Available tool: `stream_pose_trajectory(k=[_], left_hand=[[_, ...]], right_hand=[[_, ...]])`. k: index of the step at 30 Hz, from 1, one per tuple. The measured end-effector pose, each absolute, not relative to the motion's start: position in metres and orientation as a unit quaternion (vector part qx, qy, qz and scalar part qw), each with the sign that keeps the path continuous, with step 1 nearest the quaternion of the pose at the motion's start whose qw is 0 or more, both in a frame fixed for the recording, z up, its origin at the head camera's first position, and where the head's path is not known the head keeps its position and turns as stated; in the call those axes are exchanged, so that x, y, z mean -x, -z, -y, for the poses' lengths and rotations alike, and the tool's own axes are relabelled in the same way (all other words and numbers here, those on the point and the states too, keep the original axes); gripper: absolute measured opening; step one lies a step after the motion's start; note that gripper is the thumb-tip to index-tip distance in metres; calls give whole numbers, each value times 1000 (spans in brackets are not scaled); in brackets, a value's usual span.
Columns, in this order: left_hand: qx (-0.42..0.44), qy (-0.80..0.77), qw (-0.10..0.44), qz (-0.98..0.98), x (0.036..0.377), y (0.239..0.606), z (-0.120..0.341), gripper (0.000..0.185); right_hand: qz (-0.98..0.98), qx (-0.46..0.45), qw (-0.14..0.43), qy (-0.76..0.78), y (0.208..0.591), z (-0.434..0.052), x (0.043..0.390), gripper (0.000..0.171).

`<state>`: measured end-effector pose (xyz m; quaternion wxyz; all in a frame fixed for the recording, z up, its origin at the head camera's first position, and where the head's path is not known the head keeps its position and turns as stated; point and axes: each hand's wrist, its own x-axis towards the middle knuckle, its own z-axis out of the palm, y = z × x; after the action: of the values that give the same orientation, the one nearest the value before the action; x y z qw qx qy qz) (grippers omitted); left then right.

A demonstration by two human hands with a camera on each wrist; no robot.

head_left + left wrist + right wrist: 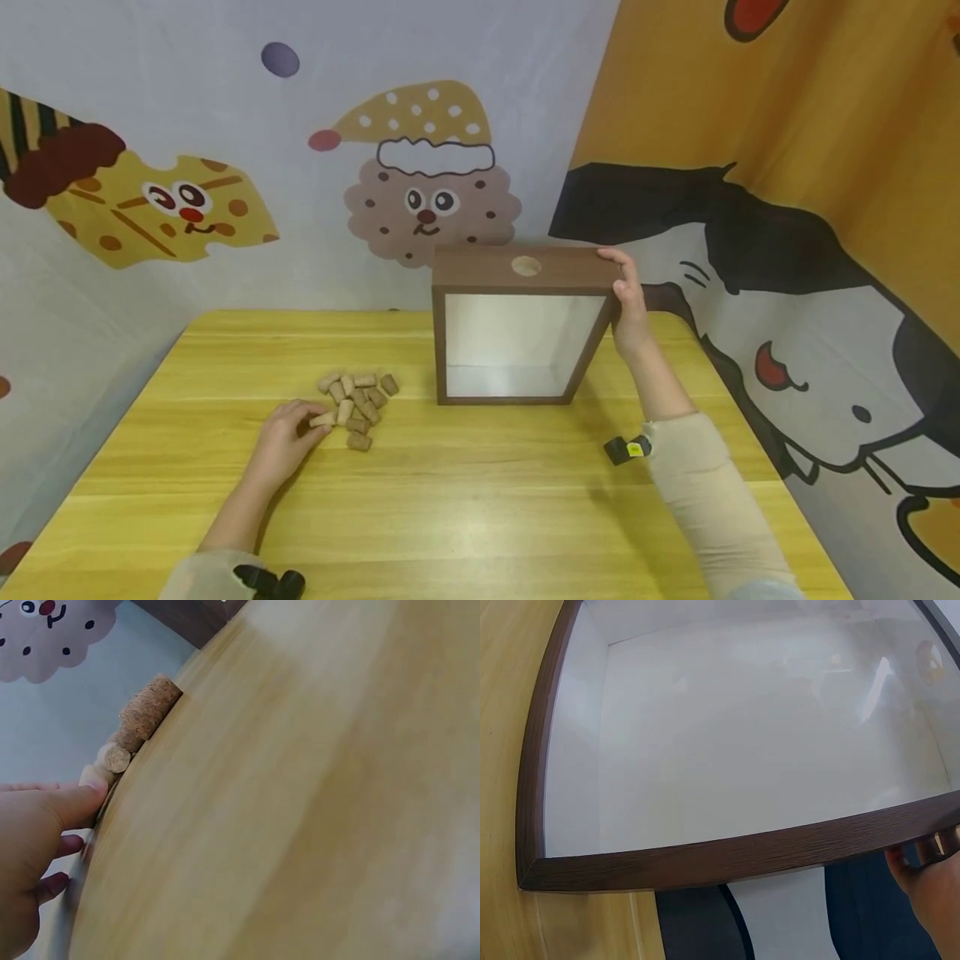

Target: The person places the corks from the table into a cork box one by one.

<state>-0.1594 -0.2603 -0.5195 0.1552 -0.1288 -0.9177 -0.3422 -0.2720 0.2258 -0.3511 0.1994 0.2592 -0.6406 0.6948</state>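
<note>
A small heap of wine corks [360,400] lies on the table's left side. At its near left edge my left hand [283,440] pinches one pale cork [322,419] between thumb and fingers. The left wrist view shows the thumb [79,804] against that cork, right beside other corks [150,706]. A brown shadow-box frame [480,268] with a clear front and a pale, bare inside stands upright on the table. Its top has a round hole [527,266]. My right hand [632,308] grips the frame's upper right corner, fingers over the top edge.
The yellow wood-grain table [480,508] backs onto a cartoon-printed cloth [352,283], close behind the frame. More printed cloth [832,350] hangs along the right side. Black wrist devices [628,450] sit on both sleeves.
</note>
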Motion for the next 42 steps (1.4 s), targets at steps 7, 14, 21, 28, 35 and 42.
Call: stream_pose_trajectory(k=[7, 14, 21, 28, 35, 42], left_hand=[[112, 356, 134, 918, 153, 512, 260, 24], [125, 365, 172, 906, 147, 495, 251, 24], [138, 387, 211, 887, 143, 473, 229, 26], [156, 425, 194, 870, 139, 447, 203, 29], [215, 441, 212, 845, 144, 426, 172, 29], [277, 485, 227, 798, 151, 404, 138, 27]], right_hand=[[639, -255, 194, -699, 350, -224, 272, 50], [634, -246, 192, -707, 350, -223, 271, 48], [624, -242, 202, -715, 350, -220, 271, 49], [612, -236, 220, -723, 351, -216, 270, 47], [592, -234, 228, -736, 351, -212, 269, 46], [596, -225, 249, -729, 350, -208, 268, 47]])
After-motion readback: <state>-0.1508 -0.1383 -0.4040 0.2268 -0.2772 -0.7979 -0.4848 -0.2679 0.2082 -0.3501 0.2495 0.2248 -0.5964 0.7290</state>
